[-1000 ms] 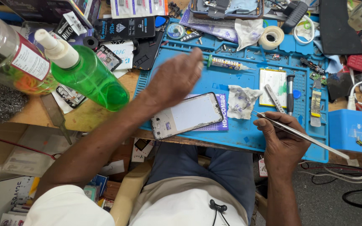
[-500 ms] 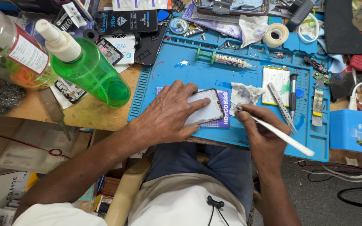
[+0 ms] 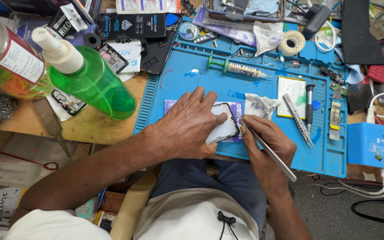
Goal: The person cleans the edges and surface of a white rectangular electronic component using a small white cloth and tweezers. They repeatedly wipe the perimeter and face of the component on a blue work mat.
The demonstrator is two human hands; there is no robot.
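Note:
A white-backed phone lies on a blue work mat. My left hand is pressed flat on it, covering most of the phone. My right hand grips a long thin metal tool like a pen, its tip at the phone's right edge. A crumpled white wipe sits just right of the phone.
A green squeeze bottle and a clear bottle stand at left. On the mat lie a syringe of paste, tweezers, a screwdriver, a battery and a tape roll. A blue box sits at right.
My left hand came down from above the mat onto the phone. My right hand moved left and brought the tool's tip to the phone's edge.

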